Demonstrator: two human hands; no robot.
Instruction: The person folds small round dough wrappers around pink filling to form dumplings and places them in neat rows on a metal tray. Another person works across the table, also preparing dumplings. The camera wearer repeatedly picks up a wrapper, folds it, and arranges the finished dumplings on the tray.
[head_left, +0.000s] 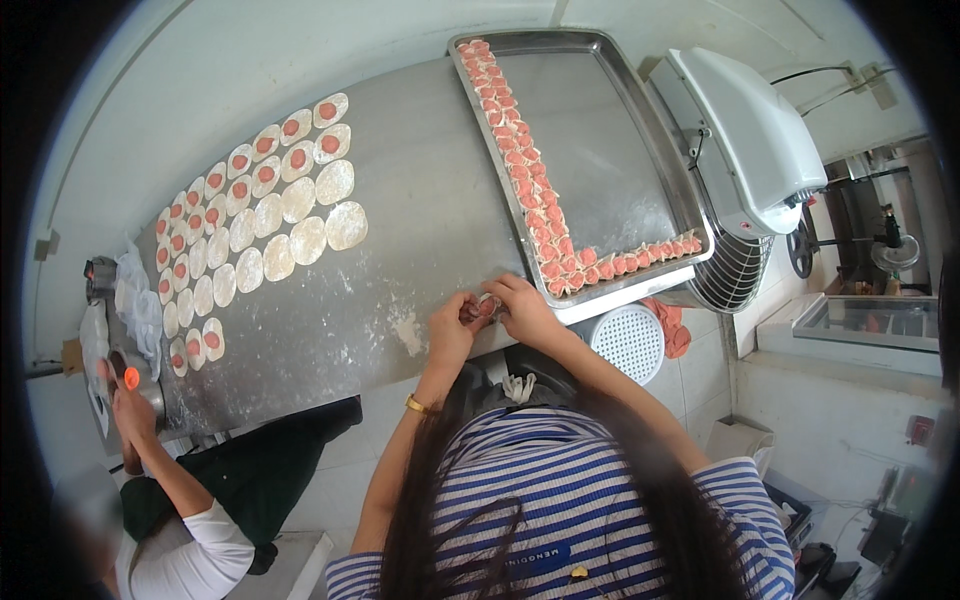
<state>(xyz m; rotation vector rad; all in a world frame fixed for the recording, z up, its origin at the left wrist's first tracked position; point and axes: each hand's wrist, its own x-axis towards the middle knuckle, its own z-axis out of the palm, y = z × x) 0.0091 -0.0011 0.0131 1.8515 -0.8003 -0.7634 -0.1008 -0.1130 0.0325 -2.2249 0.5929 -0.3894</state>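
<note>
Over the near edge of the steel table [400, 220], my left hand [455, 328] and my right hand [526, 312] meet around one small open-topped dumpling [485, 307] with pink filling showing. The fingers of both hands are closed on its wrapper and partly cover it. Just beyond my right hand is a large metal tray [620, 110], where open-topped dumplings [535, 185] form a band down the left side and a row along the near side. Floury round wrappers [305, 238] lie in rows on the left of the table, several topped with pink filling [330, 145].
At the far left a co-worker's hand [132, 410] is by an orange-ended object [131, 378] and a metal container. A white machine [740, 140] with a wire guard stands right of the tray. A white perforated stool [627, 343] sits below the table edge.
</note>
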